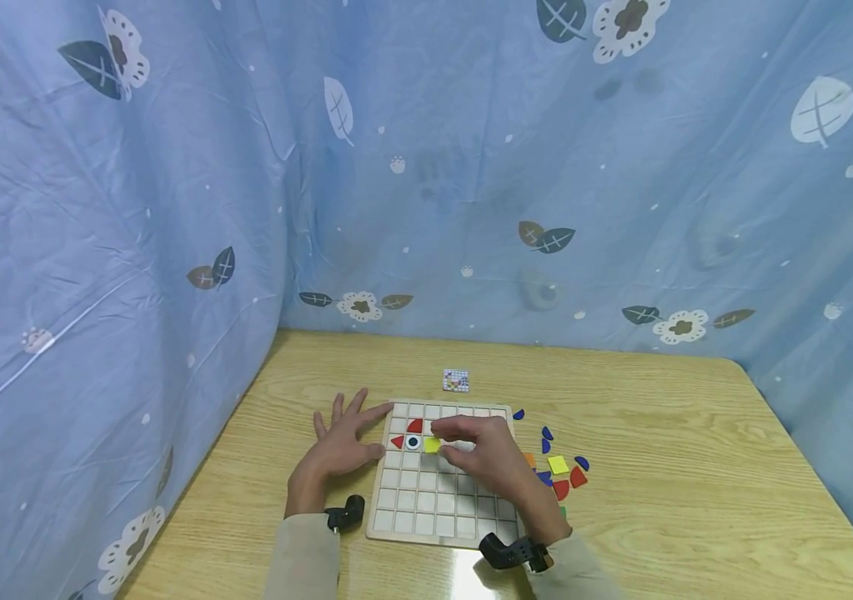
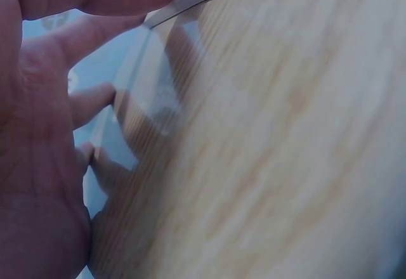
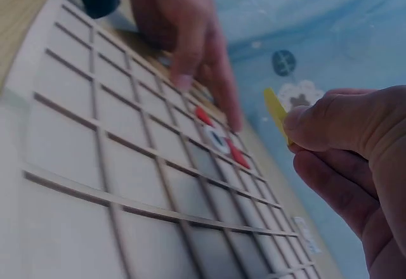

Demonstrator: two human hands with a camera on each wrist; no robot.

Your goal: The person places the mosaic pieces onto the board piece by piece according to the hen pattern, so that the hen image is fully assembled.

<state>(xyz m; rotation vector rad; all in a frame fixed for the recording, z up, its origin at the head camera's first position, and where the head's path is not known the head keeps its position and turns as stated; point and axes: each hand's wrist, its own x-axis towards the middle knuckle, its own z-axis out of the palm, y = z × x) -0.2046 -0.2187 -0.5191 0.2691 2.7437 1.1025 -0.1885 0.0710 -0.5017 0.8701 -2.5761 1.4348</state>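
Observation:
My right hand (image 1: 488,454) pinches a yellow square tile (image 3: 276,111) between thumb and fingers, above the wooden grid board (image 1: 405,500). In the head view this tile overlaps the cell right of the eye tile (image 1: 413,442), a white one with a dark round centre. A red triangle (image 1: 397,442) lies left of the eye tile, and a red quarter-circle (image 1: 415,426) sits just above it. My left hand (image 1: 339,446) is spread at the board's left side, thumb and index fingertip at its edge, the other fingers over the table.
Right of the board lie loose tiles: a yellow square (image 1: 558,465), red quarter-circles (image 1: 560,490), several blue half-rounds (image 1: 582,462) and parts of orange and green ones. A small pattern card (image 1: 456,381) lies behind the board. A blue curtain (image 1: 426,208) hangs around the wooden table (image 1: 681,467).

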